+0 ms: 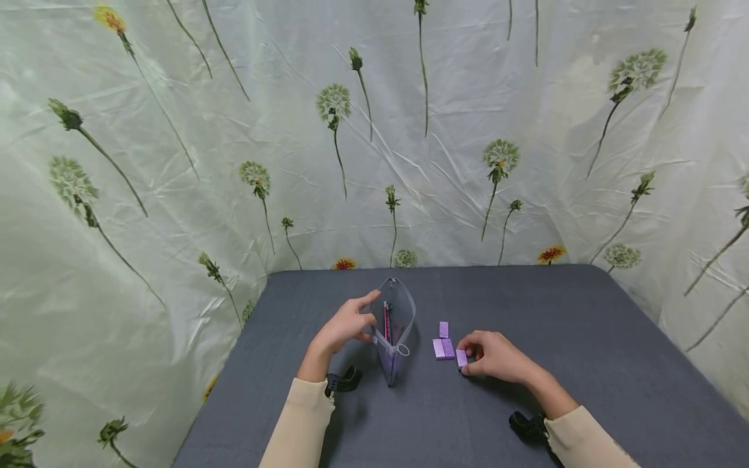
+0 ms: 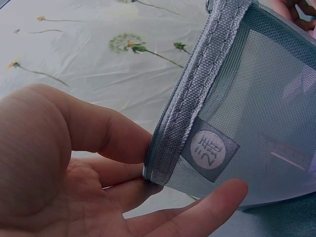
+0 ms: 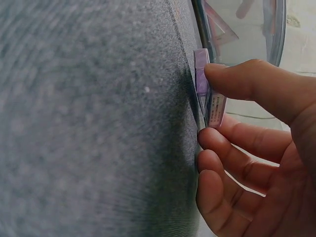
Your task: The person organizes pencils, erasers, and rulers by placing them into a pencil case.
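A see-through mesh zip pouch [image 1: 393, 354] stands on the table with its mouth open and pens [image 1: 387, 322] inside. My left hand [image 1: 346, 325] pinches the zip edge at its left side. In the left wrist view the thumb and fingers meet at the corner of the zip band [image 2: 190, 94], near a grey label [image 2: 210, 150]. My right hand [image 1: 494, 356] pinches a small purple block [image 1: 461, 358], low by the tabletop. A barcode shows on that block [image 3: 217, 109] in the right wrist view. Left of this hand lie several similar purple blocks [image 1: 443, 349], close together.
The dark grey tabletop [image 1: 515, 299] reaches back to a pale curtain [image 1: 456, 117] printed with dandelions. Each wrist wears a black band, one on the left [image 1: 344, 380] and one on the right [image 1: 528, 426].
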The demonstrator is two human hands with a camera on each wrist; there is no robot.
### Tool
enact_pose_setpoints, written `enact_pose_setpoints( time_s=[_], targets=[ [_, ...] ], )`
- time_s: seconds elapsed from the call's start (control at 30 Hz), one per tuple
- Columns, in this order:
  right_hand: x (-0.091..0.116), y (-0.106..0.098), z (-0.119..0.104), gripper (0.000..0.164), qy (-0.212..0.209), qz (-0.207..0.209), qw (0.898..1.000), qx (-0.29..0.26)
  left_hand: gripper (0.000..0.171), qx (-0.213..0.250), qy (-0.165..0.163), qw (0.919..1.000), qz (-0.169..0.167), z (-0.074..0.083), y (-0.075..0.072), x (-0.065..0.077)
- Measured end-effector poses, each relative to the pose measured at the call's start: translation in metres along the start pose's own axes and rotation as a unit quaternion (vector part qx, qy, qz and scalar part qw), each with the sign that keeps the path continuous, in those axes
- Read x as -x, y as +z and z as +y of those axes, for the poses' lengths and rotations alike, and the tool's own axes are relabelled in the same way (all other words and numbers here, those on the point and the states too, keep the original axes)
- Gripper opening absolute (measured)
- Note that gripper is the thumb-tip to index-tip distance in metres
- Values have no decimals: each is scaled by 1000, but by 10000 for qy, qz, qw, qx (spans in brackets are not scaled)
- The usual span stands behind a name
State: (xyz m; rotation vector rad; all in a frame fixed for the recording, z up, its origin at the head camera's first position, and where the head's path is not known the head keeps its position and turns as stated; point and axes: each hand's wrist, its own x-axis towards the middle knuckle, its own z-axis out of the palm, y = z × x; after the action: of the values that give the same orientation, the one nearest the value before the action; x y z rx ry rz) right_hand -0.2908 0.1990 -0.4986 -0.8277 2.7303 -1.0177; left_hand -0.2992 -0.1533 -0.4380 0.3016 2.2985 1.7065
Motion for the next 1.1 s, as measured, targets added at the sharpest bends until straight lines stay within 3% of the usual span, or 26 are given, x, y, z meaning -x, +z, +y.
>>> enact_pose_setpoints(
  time_s=[0.3,0.57,1.1],
  targets=[
    [-3,-5,-14,33,-90,-39,10000,15,69,-86,-3,10000,45,2,1,1],
    [-6,-9,-28,43,141,-37,9993,-343,70,32,-1,10000,27,3,2,1],
    [-16,-14,-48,45,24,371,9976,-580,70,84,43,9999,-49,4,2,2]
  ],
)
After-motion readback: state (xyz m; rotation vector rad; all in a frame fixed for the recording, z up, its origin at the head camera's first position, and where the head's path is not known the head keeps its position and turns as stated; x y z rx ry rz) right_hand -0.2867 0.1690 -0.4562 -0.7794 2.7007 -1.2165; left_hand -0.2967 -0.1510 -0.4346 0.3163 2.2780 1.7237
